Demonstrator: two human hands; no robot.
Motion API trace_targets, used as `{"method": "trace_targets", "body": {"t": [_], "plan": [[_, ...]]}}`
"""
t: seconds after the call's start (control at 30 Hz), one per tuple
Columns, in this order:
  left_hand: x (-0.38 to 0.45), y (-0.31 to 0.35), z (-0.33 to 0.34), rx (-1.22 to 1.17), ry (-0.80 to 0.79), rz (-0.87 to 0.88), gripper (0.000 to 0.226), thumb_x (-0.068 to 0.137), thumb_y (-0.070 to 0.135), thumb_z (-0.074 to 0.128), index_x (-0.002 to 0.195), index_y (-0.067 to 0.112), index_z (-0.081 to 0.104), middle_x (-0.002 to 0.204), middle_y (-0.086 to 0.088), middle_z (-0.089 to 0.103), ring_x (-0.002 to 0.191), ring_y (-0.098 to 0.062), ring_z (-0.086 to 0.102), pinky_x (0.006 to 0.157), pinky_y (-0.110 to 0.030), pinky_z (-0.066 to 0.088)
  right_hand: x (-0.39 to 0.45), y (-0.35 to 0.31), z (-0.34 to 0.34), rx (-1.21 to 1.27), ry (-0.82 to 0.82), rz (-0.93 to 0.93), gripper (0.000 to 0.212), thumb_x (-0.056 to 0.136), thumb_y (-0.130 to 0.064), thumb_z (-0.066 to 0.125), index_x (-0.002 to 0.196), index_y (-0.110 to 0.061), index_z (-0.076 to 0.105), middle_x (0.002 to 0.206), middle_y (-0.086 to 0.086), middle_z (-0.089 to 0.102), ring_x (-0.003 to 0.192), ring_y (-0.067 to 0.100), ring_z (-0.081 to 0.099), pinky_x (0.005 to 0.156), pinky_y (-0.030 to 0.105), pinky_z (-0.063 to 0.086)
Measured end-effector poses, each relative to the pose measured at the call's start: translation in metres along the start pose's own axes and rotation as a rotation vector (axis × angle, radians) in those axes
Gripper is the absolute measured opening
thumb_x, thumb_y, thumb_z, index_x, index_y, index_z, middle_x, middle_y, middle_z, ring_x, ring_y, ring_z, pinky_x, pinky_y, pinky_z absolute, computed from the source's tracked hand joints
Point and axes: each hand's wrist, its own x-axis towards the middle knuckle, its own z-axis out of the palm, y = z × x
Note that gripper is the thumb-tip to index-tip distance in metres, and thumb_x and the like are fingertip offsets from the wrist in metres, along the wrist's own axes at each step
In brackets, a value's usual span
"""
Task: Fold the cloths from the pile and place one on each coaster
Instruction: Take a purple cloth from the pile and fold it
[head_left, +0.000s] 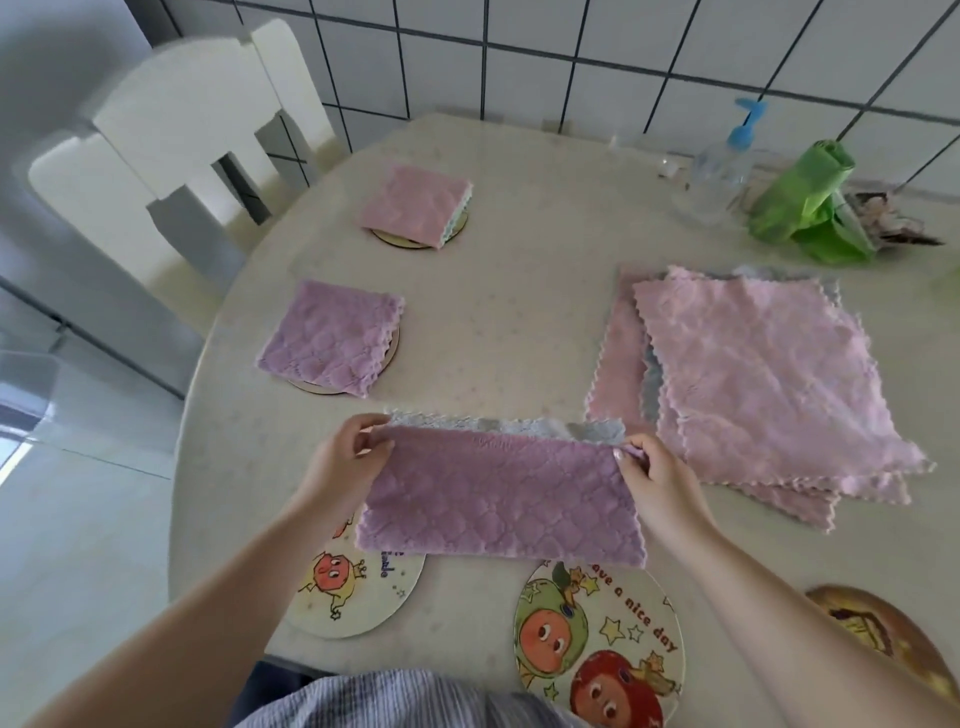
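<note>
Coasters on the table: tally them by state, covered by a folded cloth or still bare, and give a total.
Round coasters under a folded cloth: 2, one under the folded pink cloth, one under the folded purple cloth.
Round cartoon-printed coasters still bare: 2, the left one partly overlapped by the purple quilted cloth held in both hands, the right one uncovered.
Total: 4.

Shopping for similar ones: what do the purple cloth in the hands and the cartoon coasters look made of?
The purple cloth looks like plush microfibre: fuzzy quilted surface, zigzag-cut edges, pale grey reverse. The cartoon coaster looks like a thin rigid disc with a glossy print, perhaps coated wood or board; the pictures leave that open.
</note>
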Motion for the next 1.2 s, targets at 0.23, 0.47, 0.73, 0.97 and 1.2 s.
{"method": "trace_targets", "body": {"t": [0.23, 0.47, 0.73, 0.97, 1.2], "plan": [[0.023, 0.002, 0.013, 0.133, 0.095, 0.026, 0.037, 0.090, 0.023, 0.056, 0.127, 0.024, 0.048, 0.105, 0.002, 0.053, 0.091, -0.016, 0.055, 0.070, -0.028, 0.045, 0.025, -0.001, 0.000, -0.134, 0.020, 0.000, 0.018, 0.094, -0.030, 0.047, 0.103, -0.016, 0.054, 0.074, -0.008, 0.060, 0.058, 0.009, 0.056, 0.048, 0.025, 0.041], [0.032, 0.001, 0.014, 0.215, 0.096, 0.017, 0.037, 0.091, 0.025, 0.054, 0.127, 0.023, 0.048, 0.107, -0.001, 0.054, 0.081, -0.011, 0.053, 0.058, -0.021, 0.042, 0.040, -0.005, 0.001, -0.233, 0.027, -0.006, 0.017, 0.094, -0.032, 0.047, 0.098, -0.017, 0.053, 0.068, -0.011, 0.051, 0.057, 0.011, 0.053, 0.047, 0.025, 0.038], [-0.012, 0.012, 0.037, 0.590, 0.175, 0.537, 0.039, 0.086, 0.024, 0.044, 0.123, 0.019, 0.054, 0.126, 0.001, 0.054, 0.118, -0.017, 0.043, 0.099, -0.039, 0.032, 0.003, -0.029, 0.022, -0.249, 0.146, -0.314, 0.040, 0.089, -0.024, 0.047, 0.129, -0.022, 0.046, 0.136, -0.008, 0.043, 0.128, 0.011, 0.036, 0.109, 0.036, 0.029], [-0.021, -0.016, 0.069, 0.924, -0.093, 0.703, 0.055, 0.091, 0.047, 0.035, 0.137, 0.018, 0.043, 0.147, -0.004, 0.038, 0.138, -0.019, 0.028, 0.111, -0.046, 0.018, -0.017, -0.004, 0.075, -0.740, -0.150, -0.499, 0.061, 0.090, -0.056, 0.030, 0.142, -0.027, 0.027, 0.154, 0.006, 0.021, 0.142, 0.018, 0.012, 0.110, 0.056, 0.014], [-0.021, -0.015, 0.058, 0.928, -0.109, 0.645, 0.060, 0.089, 0.056, 0.034, 0.138, 0.022, 0.038, 0.149, -0.004, 0.033, 0.139, -0.021, 0.024, 0.110, -0.047, 0.015, -0.011, 0.026, 0.029, -0.812, -0.133, -0.509, 0.065, 0.090, -0.064, 0.022, 0.144, -0.028, 0.023, 0.154, 0.001, 0.015, 0.142, 0.015, 0.002, 0.113, 0.055, 0.002]]}}
